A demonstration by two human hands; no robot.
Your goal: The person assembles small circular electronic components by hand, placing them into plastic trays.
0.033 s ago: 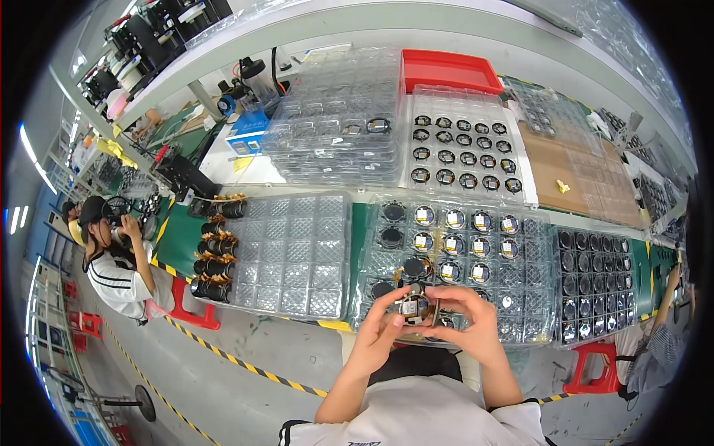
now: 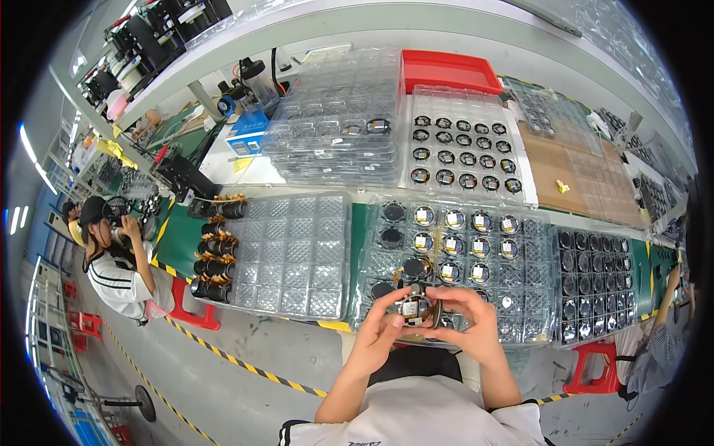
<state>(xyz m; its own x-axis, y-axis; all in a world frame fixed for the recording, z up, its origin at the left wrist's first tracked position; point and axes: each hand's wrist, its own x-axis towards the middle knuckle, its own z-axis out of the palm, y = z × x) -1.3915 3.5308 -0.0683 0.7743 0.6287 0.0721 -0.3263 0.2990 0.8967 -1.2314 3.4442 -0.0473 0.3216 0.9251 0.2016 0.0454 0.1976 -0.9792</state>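
Note:
Between my hands, above the near edge of a clear tray (image 2: 526,327), is a round black part with a circuit board and pale label (image 2: 411,308). My left hand (image 2: 377,331) is closed on its left side with thumb and fingers. My right hand (image 2: 471,320) pinches a thin dark disc (image 2: 436,314), seen nearly edge-on, right beside the round part. Whether the two pieces touch I cannot tell. Under and beyond my hands, the tray holds round parts with white and yellow labels (image 2: 454,245) and several plain black round parts (image 2: 390,238) at its left.
Left of it lies a clear compartment tray (image 2: 290,253) with black cylinders trailing orange flex strips (image 2: 216,247). A tray of dark round lenses (image 2: 591,282) lies right. Behind are stacked clear trays (image 2: 335,149), a white tray of ring-shaped parts (image 2: 465,141) and a red bin (image 2: 450,70). Another person (image 2: 123,260) sits far left.
The thin disc in my right hand has turned slightly. Both hands stay in nearly the same place.

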